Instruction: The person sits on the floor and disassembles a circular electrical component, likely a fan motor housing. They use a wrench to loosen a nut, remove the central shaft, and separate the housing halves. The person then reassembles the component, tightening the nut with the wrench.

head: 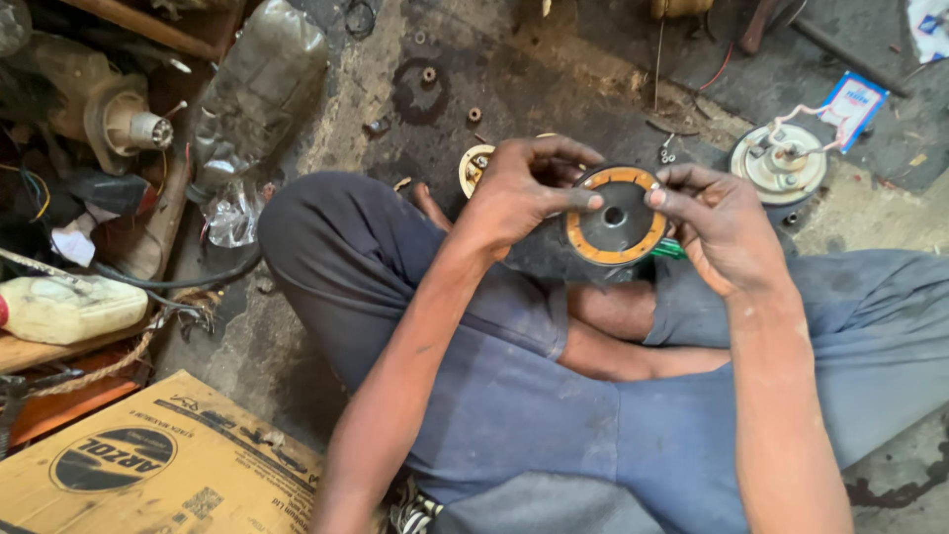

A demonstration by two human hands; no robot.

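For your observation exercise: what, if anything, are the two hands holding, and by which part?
Both the left hand and the right hand hold one round dark disc with an orange ring, gripped by its outer rim on opposite sides.

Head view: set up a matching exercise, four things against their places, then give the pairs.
Things:
1. round disc with orange ring
2. cardboard box
3. round metal part with white wires
4. pale plastic bottle

Places:
A. far left, lying on its side
B. floor, upper right
C. between left hand and right hand
D. bottom left corner

Pairs: 1-C, 2-D, 3-B, 4-A
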